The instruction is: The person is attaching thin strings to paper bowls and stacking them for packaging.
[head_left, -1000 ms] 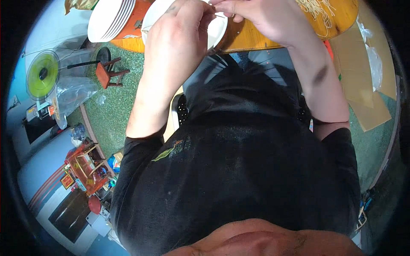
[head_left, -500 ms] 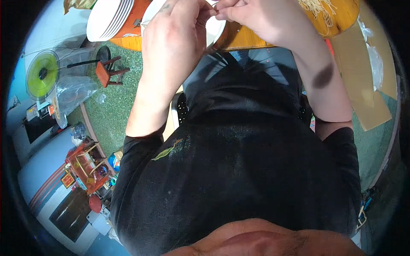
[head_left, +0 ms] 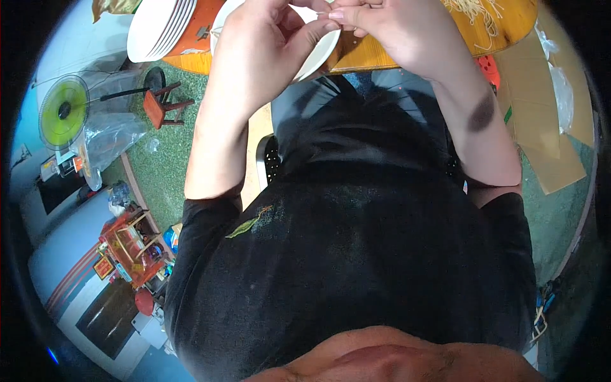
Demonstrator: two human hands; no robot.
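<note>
Both hands meet at the top edge, over a white round dish [head_left: 326, 53] on the wooden table. My left hand [head_left: 264, 54] is closed in a pinch, its thumb reaching to the right hand's fingertips. My right hand [head_left: 404, 28] pinches with thumb and fingers at the same spot. Whatever lies between the fingertips is too small to make out. A pale strand [head_left: 216, 32] shows at the dish's left rim. To the right of my right hand, a loose heap of pale thin strands [head_left: 480, 14] lies on the table [head_left: 375, 58].
At the upper left stands a stack of white plates [head_left: 159, 28] beside an orange surface [head_left: 197, 46]. A small red stool [head_left: 154, 109] and a green-bladed fan [head_left: 63, 111] are on the left. Cardboard [head_left: 538, 121] lies on the right, near a red object [head_left: 489, 69].
My left hand has turned slightly and its thumb now stretches further right. My right hand has shifted a little, and more of the dish's right rim shows.
</note>
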